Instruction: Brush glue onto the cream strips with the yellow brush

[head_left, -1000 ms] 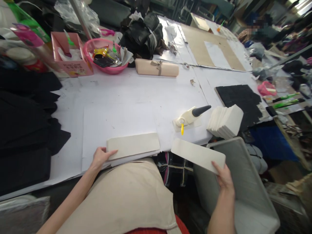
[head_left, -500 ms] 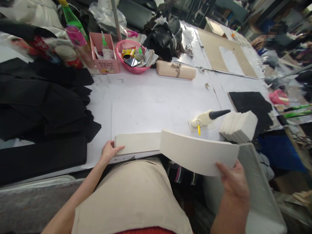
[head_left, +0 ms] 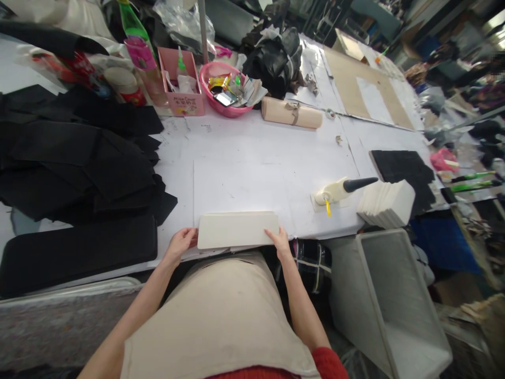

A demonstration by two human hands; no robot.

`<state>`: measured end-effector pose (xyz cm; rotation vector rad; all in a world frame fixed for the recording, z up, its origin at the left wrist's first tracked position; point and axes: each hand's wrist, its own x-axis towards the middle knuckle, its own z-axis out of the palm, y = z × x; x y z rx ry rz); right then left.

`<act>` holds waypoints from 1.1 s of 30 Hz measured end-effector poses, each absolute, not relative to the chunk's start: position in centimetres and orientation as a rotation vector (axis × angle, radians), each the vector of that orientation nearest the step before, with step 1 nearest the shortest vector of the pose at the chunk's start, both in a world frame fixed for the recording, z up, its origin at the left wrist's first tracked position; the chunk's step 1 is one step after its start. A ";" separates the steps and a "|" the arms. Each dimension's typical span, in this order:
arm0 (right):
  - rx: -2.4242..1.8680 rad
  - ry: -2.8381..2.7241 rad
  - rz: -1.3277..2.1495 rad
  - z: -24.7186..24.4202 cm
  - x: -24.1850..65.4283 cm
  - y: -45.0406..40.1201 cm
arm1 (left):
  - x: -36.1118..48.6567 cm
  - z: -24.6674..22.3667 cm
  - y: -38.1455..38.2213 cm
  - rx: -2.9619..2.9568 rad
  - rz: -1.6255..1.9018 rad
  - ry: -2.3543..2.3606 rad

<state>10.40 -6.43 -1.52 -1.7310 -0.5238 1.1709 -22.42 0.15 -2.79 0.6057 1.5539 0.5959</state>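
A stack of thin white rectangular boards (head_left: pixel 236 230) lies along the table's front edge, the top one slightly offset from those under it. My left hand (head_left: pixel 182 244) is closed at the stack's left end, its curled fingertips against the short edge. At the right end, my right hand (head_left: pixel 280 242) grips the boards with the thumb on top and the fingers round the side. How many boards are in the stack I cannot tell.
A cream bottle with a dark nozzle and yellow tip (head_left: pixel 333 192) lies right of the boards, by a pile of white pieces (head_left: pixel 389 202). Black sheets (head_left: pixel 71 158) heap up at left. A pink basket (head_left: pixel 229 110) stands behind; a grey bin (head_left: pixel 365 295) is at lower right.
My right hand has swung left and brought the raised, bent white board down flat onto the stack. My left thumb has come off the top, and the left fingers now sit at the edge.
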 end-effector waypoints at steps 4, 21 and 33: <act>-1.747 -0.579 1.111 -1.3 11.1 -5.6 | -22.3 -3.3 0.0 0.644 0.615 1.579; -2.432 -0.667 0.091 -2.1 29.6 -9.4 | -21.7 -4.6 -0.9 1.202 0.363 1.857; -2.394 -1.306 0.195 -4.7 39.2 -4.4 | -20.2 -2.9 -1.6 1.316 0.337 1.959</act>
